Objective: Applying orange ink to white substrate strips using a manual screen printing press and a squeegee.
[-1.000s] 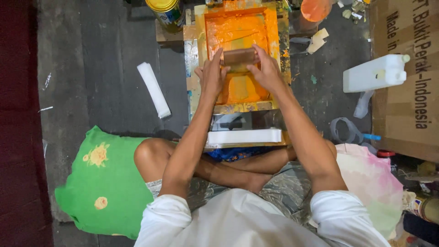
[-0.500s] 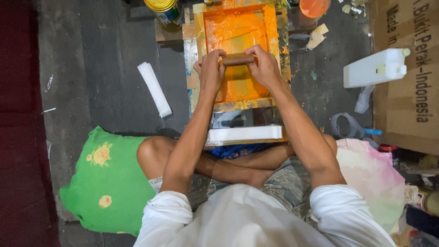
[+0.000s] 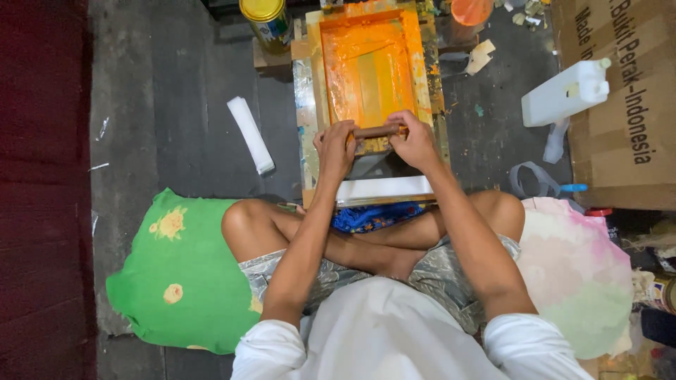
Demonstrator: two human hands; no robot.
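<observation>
The floor (image 3: pixel 169 91) is dark grey concrete, scuffed and flecked with paint, with a deep red strip (image 3: pixel 42 190) running down its left edge. A person sits cross-legged on it, seen from above, knees spread to either side.

One wooden screen-printing frame (image 3: pixel 370 70) lies on the floor straight ahead of the knees, its mesh flooded with orange ink. One brown wooden squeegee (image 3: pixel 377 131) lies across the near end of that mesh. The left hand (image 3: pixel 336 149) is curled closed over the squeegee's left end and the right hand (image 3: pixel 415 141) is curled closed over its right end, both pressing it down on the screen. One white slab (image 3: pixel 384 188) sits at the frame's near edge, just before the shins.

One green cloth (image 3: pixel 176 281) with three yellow blotches lies by the left knee; one pink and pale green cloth (image 3: pixel 577 274) lies by the right knee. One white roll (image 3: pixel 250 135) lies left of the frame. One yellow-lidded tin (image 3: pixel 264 17) stands at the frame's far left corner, one orange pot (image 3: pixel 470 10) at its far right. One white plastic jug (image 3: pixel 567 91) leans on one cardboard box (image 3: pixel 620 105) at the right edge.
</observation>
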